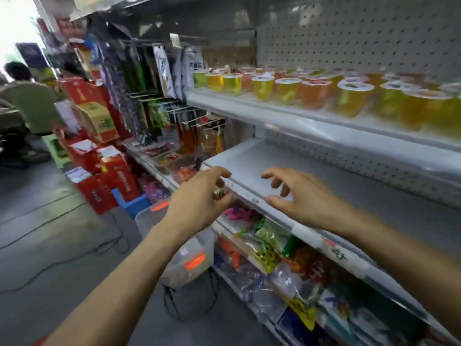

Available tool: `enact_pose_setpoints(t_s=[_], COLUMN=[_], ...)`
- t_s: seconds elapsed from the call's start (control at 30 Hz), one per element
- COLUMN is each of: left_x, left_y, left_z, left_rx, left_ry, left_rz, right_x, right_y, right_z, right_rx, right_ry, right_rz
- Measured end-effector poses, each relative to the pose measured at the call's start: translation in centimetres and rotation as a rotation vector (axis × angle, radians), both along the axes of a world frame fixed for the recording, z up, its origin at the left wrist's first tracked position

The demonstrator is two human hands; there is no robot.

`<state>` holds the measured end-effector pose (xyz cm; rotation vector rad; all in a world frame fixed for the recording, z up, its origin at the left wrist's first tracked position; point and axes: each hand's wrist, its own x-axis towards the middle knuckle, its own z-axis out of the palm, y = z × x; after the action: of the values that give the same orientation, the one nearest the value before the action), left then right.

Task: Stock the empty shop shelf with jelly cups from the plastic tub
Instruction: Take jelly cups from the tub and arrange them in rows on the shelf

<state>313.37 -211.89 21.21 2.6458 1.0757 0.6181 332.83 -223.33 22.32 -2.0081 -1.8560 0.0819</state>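
Between loads, I judge. I am hovering left hand (199, 198) and right hand (296, 193), loosely spread and holding nothing, over the empty shelf (324, 176). Jelly cups (287, 92) are lining the shelf above (311, 126). Next move, likely: reaching down into the plastic tub (149, 221).

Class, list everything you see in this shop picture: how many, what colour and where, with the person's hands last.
jelly cups: many; yellow, orange, green; upper shelf
empty shelf: one; white; below the cups
plastic tub: one; clear, orange labels; beneath the left forearm
snack bags: many; mixed colours; shelves under the empty shelf
hanging packets: many; dark and white; hooks left of the cups
red cartons: several; red; stacked on the floor, left
blue stool: one; blue; beside the cartons
person: one; green top; far left
left hand: one; bare, holding nothing; at the empty shelf's left corner
right hand: one; bare, fingers spread; over the empty shelf's front edge
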Motion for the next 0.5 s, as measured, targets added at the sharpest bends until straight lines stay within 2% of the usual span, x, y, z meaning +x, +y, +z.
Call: enact_pose_setpoints(t_s=[0.13, 0.4, 0.5], left_x=[-5.3, -12.5, -13.0], left_y=[7.5, 18.9, 22.3], left_z=[-3.2, -11.7, -16.6], left_rx=[-0.103, -0.407, -0.51], left_ry=[0.066, 0.014, 0.11], left_rz=[0.072, 0.301, 0.345], right_x=[-4.0, -8.1, -8.7], right_y=[9.2, 22.2, 26.7], right_z=[-2.9, -12.2, -16.2], right_rx=[-0.046, -0.279, -0.378], right_ry=[0.061, 0.292, 0.344], right_rz=[0.041, 0.079, 0.087])
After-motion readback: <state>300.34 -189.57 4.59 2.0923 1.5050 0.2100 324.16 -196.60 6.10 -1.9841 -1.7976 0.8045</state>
